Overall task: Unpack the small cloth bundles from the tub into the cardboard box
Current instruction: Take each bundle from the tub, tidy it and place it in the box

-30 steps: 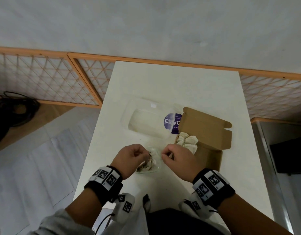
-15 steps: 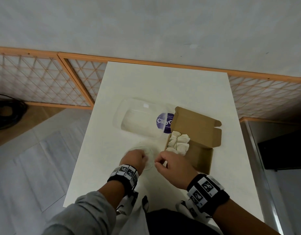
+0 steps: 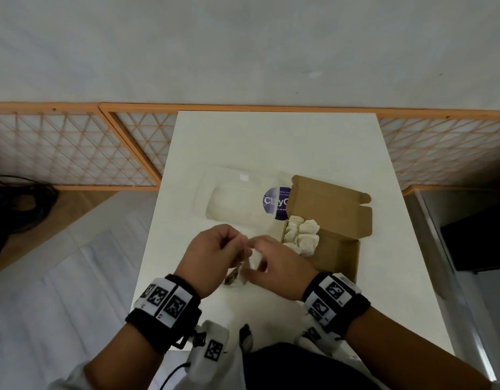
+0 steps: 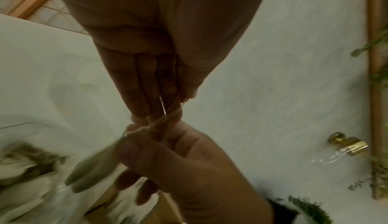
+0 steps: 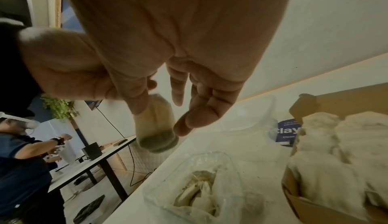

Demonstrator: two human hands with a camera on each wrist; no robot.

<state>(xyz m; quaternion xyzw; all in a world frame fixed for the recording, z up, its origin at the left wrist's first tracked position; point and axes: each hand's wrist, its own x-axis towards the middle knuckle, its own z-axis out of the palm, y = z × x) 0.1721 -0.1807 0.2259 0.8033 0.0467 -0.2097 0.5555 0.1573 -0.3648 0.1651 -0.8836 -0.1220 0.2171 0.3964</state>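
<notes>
Here, near the table's front edge, the left hand [image 3: 212, 256] and right hand [image 3: 274, 266] pinch the thin strings of a small cloth bundle [image 5: 156, 124], which dangles blurred above the clear plastic tub [image 5: 189, 177]. Teasing the threads apart gently, not tugging, seems wise. More limp, crumpled bundles lie in the tub. Further back, the stiff cardboard box [image 3: 332, 209] holds puffy cream bundles [image 3: 301, 233].

white table [image 3: 271, 153]; orange lattice panel [image 3: 60, 153]; black cables [image 3: 18, 204]
</notes>
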